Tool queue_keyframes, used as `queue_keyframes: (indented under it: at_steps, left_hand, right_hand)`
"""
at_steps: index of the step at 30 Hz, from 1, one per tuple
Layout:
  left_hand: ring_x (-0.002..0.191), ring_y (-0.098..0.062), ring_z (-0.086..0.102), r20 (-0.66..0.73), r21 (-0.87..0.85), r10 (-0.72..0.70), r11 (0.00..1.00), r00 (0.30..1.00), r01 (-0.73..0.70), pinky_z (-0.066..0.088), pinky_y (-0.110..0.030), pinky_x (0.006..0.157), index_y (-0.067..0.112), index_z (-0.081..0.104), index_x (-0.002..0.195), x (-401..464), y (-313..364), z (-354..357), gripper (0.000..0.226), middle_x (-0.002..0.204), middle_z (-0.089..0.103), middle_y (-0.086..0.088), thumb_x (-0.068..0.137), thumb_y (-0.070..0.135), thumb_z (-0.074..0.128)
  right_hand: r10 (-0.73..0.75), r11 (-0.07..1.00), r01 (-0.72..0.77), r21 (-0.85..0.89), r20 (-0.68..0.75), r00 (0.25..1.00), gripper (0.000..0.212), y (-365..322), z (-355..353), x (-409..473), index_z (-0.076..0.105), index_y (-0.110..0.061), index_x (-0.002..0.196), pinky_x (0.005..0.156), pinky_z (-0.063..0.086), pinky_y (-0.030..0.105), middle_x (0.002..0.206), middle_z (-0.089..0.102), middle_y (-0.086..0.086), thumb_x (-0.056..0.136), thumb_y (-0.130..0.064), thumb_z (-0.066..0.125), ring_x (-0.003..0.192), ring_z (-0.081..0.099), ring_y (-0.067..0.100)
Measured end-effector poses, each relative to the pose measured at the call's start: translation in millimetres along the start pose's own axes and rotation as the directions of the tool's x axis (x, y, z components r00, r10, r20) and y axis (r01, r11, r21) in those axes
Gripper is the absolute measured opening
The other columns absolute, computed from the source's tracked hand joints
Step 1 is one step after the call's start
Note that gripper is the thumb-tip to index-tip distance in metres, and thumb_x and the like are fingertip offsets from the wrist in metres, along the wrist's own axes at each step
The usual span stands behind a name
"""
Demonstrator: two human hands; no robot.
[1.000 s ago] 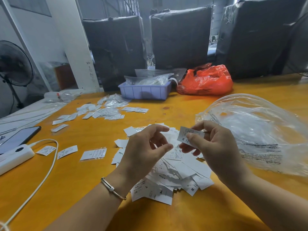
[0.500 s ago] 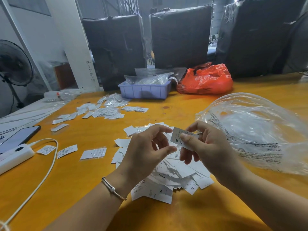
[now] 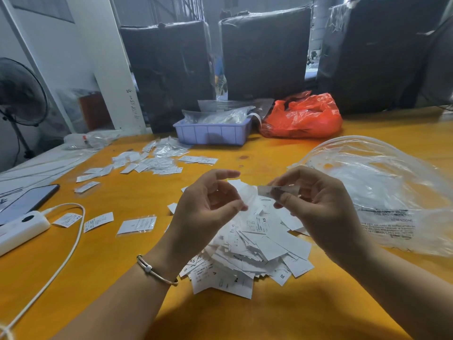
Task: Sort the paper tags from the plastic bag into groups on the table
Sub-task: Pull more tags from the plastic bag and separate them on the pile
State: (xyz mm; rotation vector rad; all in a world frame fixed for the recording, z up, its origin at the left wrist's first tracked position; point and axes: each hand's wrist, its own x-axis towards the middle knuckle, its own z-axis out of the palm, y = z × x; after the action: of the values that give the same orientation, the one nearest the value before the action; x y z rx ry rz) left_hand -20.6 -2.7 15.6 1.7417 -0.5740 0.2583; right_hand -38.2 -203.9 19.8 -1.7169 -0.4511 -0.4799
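A heap of white paper tags (image 3: 259,244) lies on the orange table (image 3: 122,278) beneath both hands. My right hand (image 3: 318,207) pinches one small tag (image 3: 265,191) between thumb and forefinger above the heap. My left hand (image 3: 206,207) hovers just to its left, thumb and fingers curved in a C with nothing in them. The clear plastic bag (image 3: 382,192) lies crumpled to the right. Three single tags in clear sleeves (image 3: 137,225) sit in a row at the left, and a spread of sleeved tags (image 3: 152,163) lies farther back.
A purple tray (image 3: 213,137) with clear bags and an orange plastic bag (image 3: 301,119) stand at the back. A phone (image 3: 27,200), a white power bank (image 3: 22,228) and its cable (image 3: 71,251) lie at the left edge. Dark wrapped boxes (image 3: 264,52) line the far side.
My right hand has carried the pinched tag leftward, close to my left hand, and turned it nearly edge-on. Both hands sit slightly higher over the heap.
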Motion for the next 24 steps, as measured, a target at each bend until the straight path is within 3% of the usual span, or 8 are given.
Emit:
queue_keyframes:
  at_steps: [2,5,13,15,16,19,21,24]
  left_hand:
    - [0.083,-0.019,0.073,-0.010,-0.053,-0.004,0.999,1.000,0.003,0.055,-0.020,0.074,0.014,0.059,0.124,0,1,-1,0.045,0.089,0.074,-0.003,0.085,-0.005,0.070]
    - [0.080,-0.011,0.071,-0.023,-0.085,-0.031,0.996,0.999,0.029,0.052,-0.015,0.071,0.014,0.058,0.127,1,2,-1,0.041,0.091,0.076,-0.003,0.090,-0.001,0.066]
    - [0.070,-0.010,0.058,0.006,0.013,-0.027,1.000,1.000,0.027,0.050,-0.022,0.069,0.026,0.054,0.132,2,2,3,0.042,0.086,0.073,0.001,0.098,0.001,0.055]
    - [0.066,-0.008,0.055,-0.003,0.047,-0.004,0.999,1.000,0.005,0.048,-0.022,0.064,0.027,0.054,0.133,1,2,6,0.044,0.085,0.067,0.009,0.098,0.001,0.055]
    - [0.064,-0.007,0.053,-0.017,0.073,0.009,0.997,1.000,-0.008,0.047,-0.021,0.061,0.027,0.054,0.135,0,2,8,0.044,0.085,0.063,0.012,0.098,0.002,0.055]
    - [0.058,-0.005,0.048,-0.079,0.207,0.082,0.976,0.994,-0.064,0.041,-0.017,0.052,0.022,0.053,0.138,-2,2,10,0.045,0.090,0.059,0.013,0.098,0.002,0.055]
    - [0.058,-0.006,0.048,-0.102,0.357,0.154,0.928,0.983,-0.109,0.041,-0.014,0.055,0.017,0.053,0.138,-2,3,10,0.043,0.094,0.057,0.006,0.098,0.003,0.056]
    - [0.061,-0.008,0.051,-0.092,0.484,0.208,0.864,0.974,-0.139,0.043,-0.012,0.059,0.012,0.055,0.135,-2,5,12,0.039,0.096,0.057,0.003,0.097,0.004,0.057]
  right_hand:
    - [0.056,0.994,-0.060,0.097,0.044,0.997,0.012,0,-1,2,0.067,-0.024,0.079,0.050,0.048,0.029,0.083,0.073,0.003,0.083,-0.013,0.069,0.064,0.063,0.019]
    - [0.127,0.972,-0.133,0.192,0.046,0.991,0.014,4,-4,4,0.066,-0.014,0.084,0.051,0.045,0.019,0.071,0.069,-0.001,0.086,0.000,0.065,0.061,0.061,0.011]
    - [0.151,0.941,-0.159,0.298,0.047,0.987,0.011,4,-4,6,0.069,-0.009,0.087,0.053,0.046,0.022,0.079,0.072,0.013,0.088,-0.001,0.062,0.061,0.061,0.017]
    - [0.189,0.912,-0.232,0.339,0.153,0.970,0.004,3,-6,7,0.071,-0.009,0.083,0.053,0.045,0.021,0.079,0.070,0.012,0.081,-0.013,0.071,0.063,0.060,0.015]
    - [0.207,0.889,-0.286,0.358,0.245,0.947,0.013,3,-7,7,0.072,-0.008,0.083,0.053,0.043,0.019,0.078,0.069,0.010,0.076,-0.018,0.076,0.064,0.058,0.012]
    - [0.231,0.831,-0.438,0.342,0.505,0.832,0.021,0,-7,6,0.076,-0.010,0.086,0.049,0.040,0.017,0.090,0.069,0.016,0.069,-0.022,0.078,0.065,0.055,0.010]
    - [0.242,0.849,-0.451,0.276,0.556,0.795,0.013,0,-5,5,0.077,-0.016,0.083,0.048,0.037,0.018,0.108,0.065,0.027,0.071,-0.022,0.077,0.064,0.053,0.009]
    - [0.257,0.855,-0.451,0.255,0.547,0.797,0.012,0,-4,5,0.078,-0.016,0.084,0.047,0.033,0.017,0.112,0.063,0.030,0.074,-0.022,0.076,0.060,0.052,0.010]
